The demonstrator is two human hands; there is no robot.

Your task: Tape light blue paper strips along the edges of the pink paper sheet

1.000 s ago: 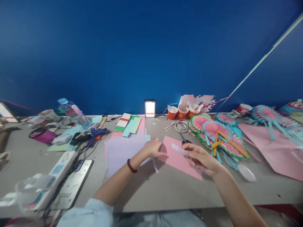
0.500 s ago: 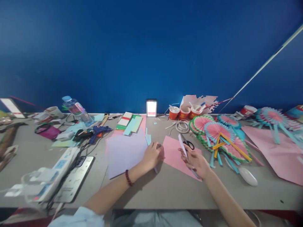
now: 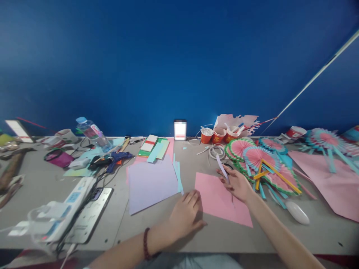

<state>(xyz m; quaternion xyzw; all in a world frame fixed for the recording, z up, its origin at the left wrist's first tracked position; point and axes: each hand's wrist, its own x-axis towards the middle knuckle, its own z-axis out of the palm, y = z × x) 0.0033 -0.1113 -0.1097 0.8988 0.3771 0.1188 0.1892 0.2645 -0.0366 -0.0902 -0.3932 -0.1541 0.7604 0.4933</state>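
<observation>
My right hand (image 3: 237, 185) is closed on a narrow lilac paper strip (image 3: 222, 168), its free end pointing up and away. Beneath that hand lies a pink paper sheet (image 3: 215, 196). A dark scissors handle (image 3: 229, 166) shows just behind the fingers; the rest is hidden. My left hand (image 3: 186, 211) rests palm down on the table, fingers stretched out, with its fingertips at the pink sheet's left edge. It holds nothing. Left of it lie a larger lilac sheet (image 3: 153, 186) and some thin light-blue strips (image 3: 177, 173).
Watermelon-patterned paper fans (image 3: 260, 160) and a white mouse (image 3: 297, 212) stand close to my right arm. Red paper cups (image 3: 219, 135) line the wall. At left are a glue gun (image 3: 116, 160), a power strip (image 3: 70, 203), a phone (image 3: 89, 216) and a bottle (image 3: 94, 132).
My left hand has moved nearer to me and flattened beside the pink sheet, which has shifted slightly toward me. My right hand has risen a little away from me with the lilac strip.
</observation>
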